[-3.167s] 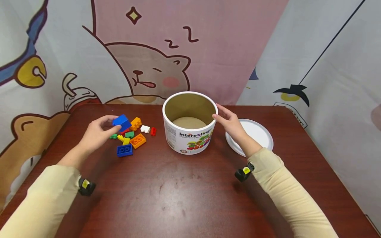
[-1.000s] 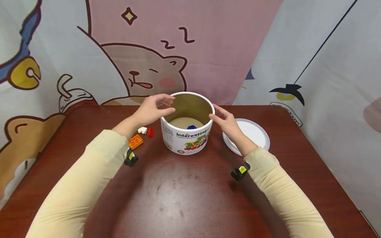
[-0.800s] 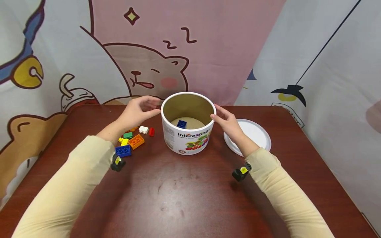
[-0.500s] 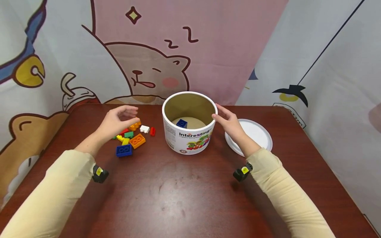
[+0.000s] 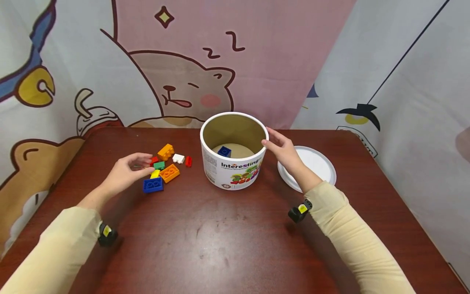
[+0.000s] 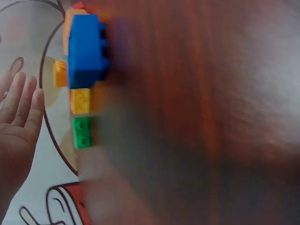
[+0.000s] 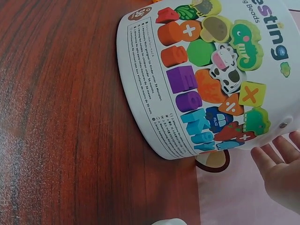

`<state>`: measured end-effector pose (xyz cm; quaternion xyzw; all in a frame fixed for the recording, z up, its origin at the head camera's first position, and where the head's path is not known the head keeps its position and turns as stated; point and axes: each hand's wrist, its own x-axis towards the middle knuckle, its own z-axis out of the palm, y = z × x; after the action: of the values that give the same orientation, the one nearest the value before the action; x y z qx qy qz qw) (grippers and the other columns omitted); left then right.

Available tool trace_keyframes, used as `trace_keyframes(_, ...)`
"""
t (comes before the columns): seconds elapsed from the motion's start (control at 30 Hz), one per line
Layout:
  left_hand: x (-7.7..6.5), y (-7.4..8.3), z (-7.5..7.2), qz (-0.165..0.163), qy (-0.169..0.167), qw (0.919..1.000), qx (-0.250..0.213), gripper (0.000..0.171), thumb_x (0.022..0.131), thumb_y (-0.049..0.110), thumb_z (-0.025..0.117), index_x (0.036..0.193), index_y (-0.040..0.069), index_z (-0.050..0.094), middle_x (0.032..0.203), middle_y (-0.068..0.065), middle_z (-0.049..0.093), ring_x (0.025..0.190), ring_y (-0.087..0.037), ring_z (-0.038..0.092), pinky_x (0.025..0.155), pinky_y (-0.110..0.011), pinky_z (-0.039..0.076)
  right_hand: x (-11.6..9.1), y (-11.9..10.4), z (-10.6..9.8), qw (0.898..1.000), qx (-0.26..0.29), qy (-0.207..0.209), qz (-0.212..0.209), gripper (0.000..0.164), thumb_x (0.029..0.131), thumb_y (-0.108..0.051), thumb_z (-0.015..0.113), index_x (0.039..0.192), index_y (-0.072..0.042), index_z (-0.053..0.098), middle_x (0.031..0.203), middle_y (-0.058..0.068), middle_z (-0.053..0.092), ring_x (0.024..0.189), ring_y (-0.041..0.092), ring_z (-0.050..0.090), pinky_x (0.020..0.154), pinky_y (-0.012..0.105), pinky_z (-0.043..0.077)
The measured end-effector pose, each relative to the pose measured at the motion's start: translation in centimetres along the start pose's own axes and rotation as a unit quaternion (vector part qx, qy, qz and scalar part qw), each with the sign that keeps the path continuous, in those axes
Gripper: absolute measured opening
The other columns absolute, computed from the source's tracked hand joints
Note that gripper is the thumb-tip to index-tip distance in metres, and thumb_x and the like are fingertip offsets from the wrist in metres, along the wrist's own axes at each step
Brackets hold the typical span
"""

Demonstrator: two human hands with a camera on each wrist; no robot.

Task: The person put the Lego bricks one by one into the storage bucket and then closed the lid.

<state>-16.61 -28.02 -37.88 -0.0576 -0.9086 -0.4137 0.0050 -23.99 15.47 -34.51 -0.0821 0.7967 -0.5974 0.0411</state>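
Observation:
A white round bucket with a printed label stands upright near the back of the table, a blue toy brick inside it. My right hand rests its fingers and thumb on the bucket's right rim. At the left, my left hand is beside a group of toy bricks, fingers slightly bent, with no brick visibly held. Nearest to it lie a green brick, a yellow brick and a second blue brick. Two orange bricks are there, one lying flat. The left wrist view shows the fingers apart from the bricks.
A white round lid lies flat right of the bucket, partly behind my right forearm. A white brick and a small red brick sit between the group and the bucket. A printed cloth hangs behind the table.
A blue brick held in my left hand earlier is now inside the bucket. The left hand has moved back from the bucket to the bricks. My right hand stays at the rim.

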Motion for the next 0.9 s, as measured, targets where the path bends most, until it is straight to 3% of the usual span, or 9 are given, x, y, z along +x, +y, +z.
trace_keyframes(0.17, -1.0, -1.5, 0.4, -0.012, -0.009, 0.9999, -0.004, 0.048, 0.087, 0.028, 0.066, 0.124, 0.000, 0.053, 0.115, -0.021, 0.061, 0.086, 0.003, 0.055, 0.074, -0.007, 0.044, 0.0, 0.1, 0.0, 1.000, -0.001, 0.000, 0.001, 0.056, 0.092, -0.018, 0.057, 0.143, -0.007, 0.037, 0.143, 0.018, 0.043, 0.133, 0.028, 0.040, 0.111, 0.043, 0.031)
trace_keyframes(0.43, -1.8, -3.0, 1.3, -0.032, -0.043, 0.9985, 0.006, 0.053, 0.085, 0.033, 0.068, 0.123, -0.002, 0.055, 0.118, -0.021, 0.060, 0.100, -0.027, 0.058, 0.076, -0.010, 0.046, 0.0, 0.1, -0.4, 1.000, 0.003, 0.003, 0.000, 0.055, 0.092, -0.016, 0.057, 0.143, -0.006, 0.038, 0.142, 0.020, 0.044, 0.131, 0.029, 0.041, 0.111, 0.043, 0.030)
trace_keyframes(0.7, -1.8, -3.6, 1.6, -0.031, -0.066, 0.9968, 0.034, 0.053, 0.081, 0.025, 0.073, 0.122, -0.003, 0.054, 0.117, -0.023, 0.059, 0.103, -0.033, 0.056, 0.091, -0.047, 0.047, 0.1, 0.1, -0.2, 1.000, 0.011, -0.001, -0.004, 0.055, 0.092, -0.016, 0.057, 0.143, -0.006, 0.037, 0.142, 0.020, 0.043, 0.132, 0.030, 0.040, 0.111, 0.043, 0.030)
trace_keyframes(0.9, -1.9, -3.5, 1.3, -0.047, -0.071, 0.9956, 0.039, 0.049, 0.081, 0.027, 0.073, 0.118, -0.001, 0.058, 0.117, -0.022, 0.059, 0.101, -0.032, 0.059, 0.089, -0.045, 0.049, 0.2, 0.1, 0.0, 1.000, 0.011, -0.005, -0.013, 0.054, 0.093, -0.015, 0.056, 0.142, -0.005, 0.038, 0.142, 0.021, 0.044, 0.132, 0.031, 0.040, 0.111, 0.043, 0.029)
